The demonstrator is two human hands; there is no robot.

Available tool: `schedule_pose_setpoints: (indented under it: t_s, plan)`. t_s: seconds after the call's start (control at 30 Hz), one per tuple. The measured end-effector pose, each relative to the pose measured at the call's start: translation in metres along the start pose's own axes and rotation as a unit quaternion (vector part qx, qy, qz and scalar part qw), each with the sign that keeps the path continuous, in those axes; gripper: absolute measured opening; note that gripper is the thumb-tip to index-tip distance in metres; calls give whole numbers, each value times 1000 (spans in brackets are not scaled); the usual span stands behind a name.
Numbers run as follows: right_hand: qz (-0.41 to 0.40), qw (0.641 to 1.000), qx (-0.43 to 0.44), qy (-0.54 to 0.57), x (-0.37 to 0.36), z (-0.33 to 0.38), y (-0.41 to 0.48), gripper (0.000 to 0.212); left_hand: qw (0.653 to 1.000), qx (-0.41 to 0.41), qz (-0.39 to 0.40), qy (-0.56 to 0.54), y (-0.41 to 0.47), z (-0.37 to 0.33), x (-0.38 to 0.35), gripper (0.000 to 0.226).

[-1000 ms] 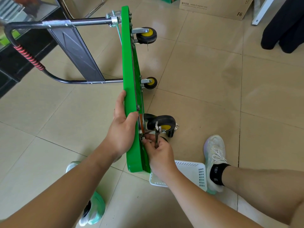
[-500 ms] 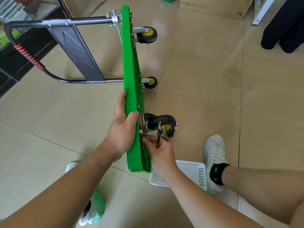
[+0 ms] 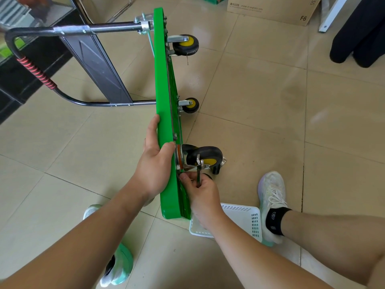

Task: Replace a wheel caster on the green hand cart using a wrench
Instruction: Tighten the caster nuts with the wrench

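Observation:
The green hand cart stands on its side edge on the tiled floor, wheels pointing right, black handle to the left. My left hand grips the deck's upper edge, thumb over the rim. The nearest caster, black with a yellow hub and a chrome bracket, sits against the deck just right of that hand. My right hand holds a metal wrench upright, its jaw at the caster bracket, while its fingertips touch the deck at the mounting plate. Two more casters sit farther up.
A white perforated basket lies on the floor under my right wrist. My feet in pale shoes flank the cart. A cardboard box and dark legs stand at the far right; a dark cabinet is at the left.
The wrench in my right hand has shifted slightly right and more upright against the caster bracket. My left hand and the cart have stayed put.

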State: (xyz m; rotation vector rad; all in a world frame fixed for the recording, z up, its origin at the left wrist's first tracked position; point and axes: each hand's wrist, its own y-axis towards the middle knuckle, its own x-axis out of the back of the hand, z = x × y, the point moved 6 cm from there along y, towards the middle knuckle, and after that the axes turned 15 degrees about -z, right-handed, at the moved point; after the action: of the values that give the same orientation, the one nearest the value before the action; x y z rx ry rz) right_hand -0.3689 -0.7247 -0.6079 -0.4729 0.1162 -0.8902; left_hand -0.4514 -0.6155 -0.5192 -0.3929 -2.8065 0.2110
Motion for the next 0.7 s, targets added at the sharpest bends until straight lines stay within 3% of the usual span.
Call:
schedule_pose_setpoints:
  t_s: [0.17, 0.6, 0.7]
  plan:
    - [-42, 998, -7, 37, -4, 0, -6, 4, 1000, 0, 0, 1, 0, 0, 0, 71]
    - [-35, 999, -10, 14, 1, -3, 0, 19, 1000, 0, -5, 8, -1, -1, 0, 69]
    - [-30, 999, 0, 24, -1, -1, -2, 10, 1000, 0, -3, 8, 0, -1, 0, 69]
